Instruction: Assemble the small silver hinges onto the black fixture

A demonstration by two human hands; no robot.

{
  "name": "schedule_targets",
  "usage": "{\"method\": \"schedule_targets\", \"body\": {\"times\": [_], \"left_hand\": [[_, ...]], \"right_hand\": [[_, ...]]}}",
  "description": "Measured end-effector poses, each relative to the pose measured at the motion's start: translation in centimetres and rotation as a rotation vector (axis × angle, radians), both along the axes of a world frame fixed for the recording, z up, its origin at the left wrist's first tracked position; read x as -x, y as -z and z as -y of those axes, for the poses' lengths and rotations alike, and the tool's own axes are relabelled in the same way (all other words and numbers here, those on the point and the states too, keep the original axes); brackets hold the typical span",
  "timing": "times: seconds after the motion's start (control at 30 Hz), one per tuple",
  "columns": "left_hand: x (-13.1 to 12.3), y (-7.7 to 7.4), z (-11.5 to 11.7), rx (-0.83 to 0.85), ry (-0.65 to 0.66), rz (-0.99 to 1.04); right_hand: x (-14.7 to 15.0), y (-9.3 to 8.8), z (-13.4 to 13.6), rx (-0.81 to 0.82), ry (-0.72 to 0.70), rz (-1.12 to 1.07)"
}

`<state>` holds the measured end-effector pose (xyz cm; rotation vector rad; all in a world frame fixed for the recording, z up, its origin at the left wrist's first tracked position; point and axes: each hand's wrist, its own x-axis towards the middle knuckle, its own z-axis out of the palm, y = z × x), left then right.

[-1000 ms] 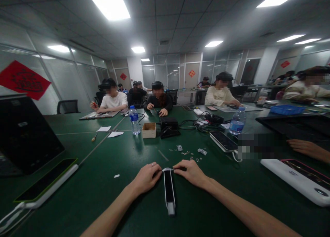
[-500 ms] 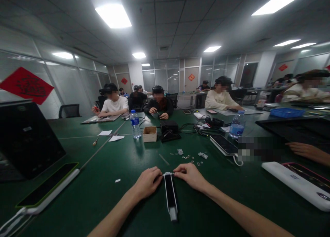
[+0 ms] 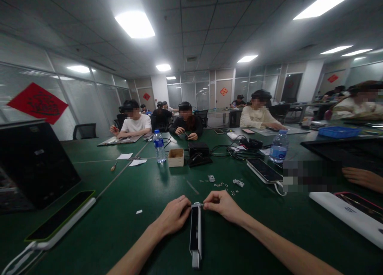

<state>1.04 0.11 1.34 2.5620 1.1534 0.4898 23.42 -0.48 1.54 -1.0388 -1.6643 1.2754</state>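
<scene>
A long, narrow piece (image 3: pixel 195 231) with a black face and a white frame points toward me on the green table. A small pale block (image 3: pixel 195 260) sticks out of its near end. My left hand (image 3: pixel 175 214) is closed at the left side of the far end, thumb and fingertips against it. From the right, my right hand (image 3: pixel 222 205) pinches a thin metal pin (image 3: pixel 202 206) at the same end. How far the pin goes in is too small to tell. Beyond lie several small rings (image 3: pixel 223 185) and two grey metal pieces (image 3: pixel 238 183), (image 3: pixel 211 178).
A small open cardboard box (image 3: pixel 176 158), a water bottle (image 3: pixel 159 147) and a black device (image 3: pixel 199 153) stand farther back. At right are a phone on a white power bank (image 3: pixel 265 170), a second bottle (image 3: pixel 279 147) and another person's hand (image 3: pixel 362 178). A phone (image 3: pixel 61 215) lies at left.
The near end of the long piece has swung left, and more of its right side shows. Both hands stay at its far end. The camera view has shifted slightly.
</scene>
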Motion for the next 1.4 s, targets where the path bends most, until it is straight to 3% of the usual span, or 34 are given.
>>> {"method": "schedule_targets", "body": {"times": [0.2,0.37,0.6,0.73,0.93,1.07,1.17,1.3,1.4], "left_hand": [[0.0,0.8,-0.2,0.029,0.022,0.204],[-0.4,0.7,-0.1,0.154,-0.04,0.382],[-1.4,0.7,0.4,0.606,-0.129,0.662],[-1.6,0.7,0.7,0.827,-0.154,0.723],[-1.6,0.2,1.1,0.764,-0.204,0.637],[-1.4,0.2,1.2,0.7,-0.19,0.55],[-1.1,0.2,1.1,0.599,-0.173,0.442],[-0.8,-0.4,1.2,0.322,-0.137,0.247],[-0.6,-0.8,1.2,0.254,-0.104,0.155]], "right_hand": [[-0.2,0.7,-0.4,-0.013,-0.039,-0.115],[-0.4,1.2,-0.7,-0.031,-0.027,-0.161],[0.1,1.3,-0.5,-0.03,-0.021,-0.214],[0.5,0.8,0.3,-0.062,-0.031,-0.189],[1.0,0.1,1.3,-0.105,-0.003,-0.083],[0.7,-0.5,1.7,-0.278,0.003,0.12],[0.3,-0.7,1.7,-0.472,-0.081,0.242],[0.2,-1.2,2.0,-0.67,-0.22,0.364],[0.3,-1.7,2.4,-0.775,-0.307,0.479]]}}
